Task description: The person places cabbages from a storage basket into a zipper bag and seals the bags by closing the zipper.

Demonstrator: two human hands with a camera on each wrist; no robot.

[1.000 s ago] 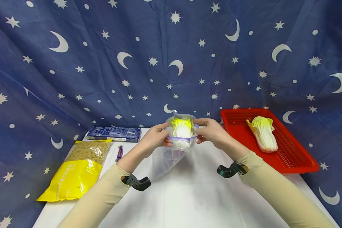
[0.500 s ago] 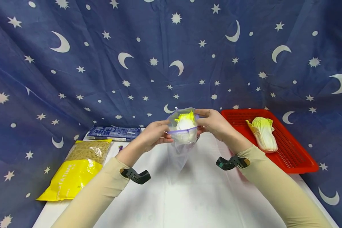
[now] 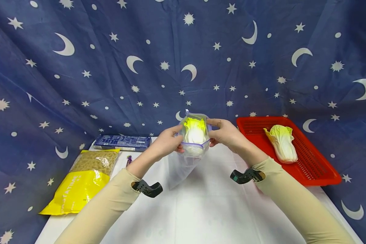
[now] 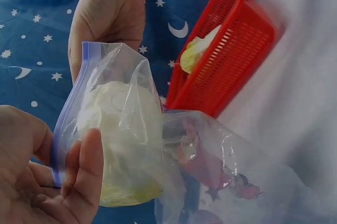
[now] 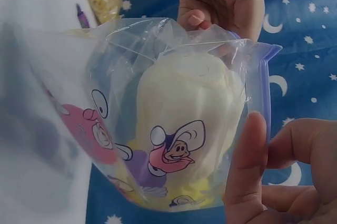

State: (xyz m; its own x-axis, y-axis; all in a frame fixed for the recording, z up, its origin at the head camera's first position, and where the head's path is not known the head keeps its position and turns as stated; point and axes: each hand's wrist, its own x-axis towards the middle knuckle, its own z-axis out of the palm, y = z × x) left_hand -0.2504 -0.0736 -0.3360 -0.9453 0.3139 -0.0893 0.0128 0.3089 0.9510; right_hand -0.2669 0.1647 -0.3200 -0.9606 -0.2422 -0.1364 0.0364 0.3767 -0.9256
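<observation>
A clear zip bag [image 3: 183, 169] with a purple zip edge is held up over the table, its mouth spread wide. Inside, near the mouth, sits a napa cabbage [image 3: 196, 132], white with yellow leaf tips. My left hand [image 3: 167, 140] pinches the left side of the bag's rim. On the opposite side my right hand [image 3: 225, 134] pinches the rim between thumb and fingers. Pink and purple cartoon prints mark the bag [image 5: 176, 150] in the right wrist view. The lower part of the bag hangs slack.
A red basket [image 3: 320, 159] at the right holds another napa cabbage [image 3: 282, 144]. To the left lie a yellow pasta bag [image 3: 82, 183], a blue flat package [image 3: 122, 143] and a small purple-wrapped candy [image 3: 129, 160]. A starry blue curtain [image 3: 158, 74] hangs behind the white table [image 3: 213, 210].
Both hands raised the bag slightly and kept their grip on its rim. The bag's slack bottom swung right, then back left. The cabbage shifted right inside the mouth, then back.
</observation>
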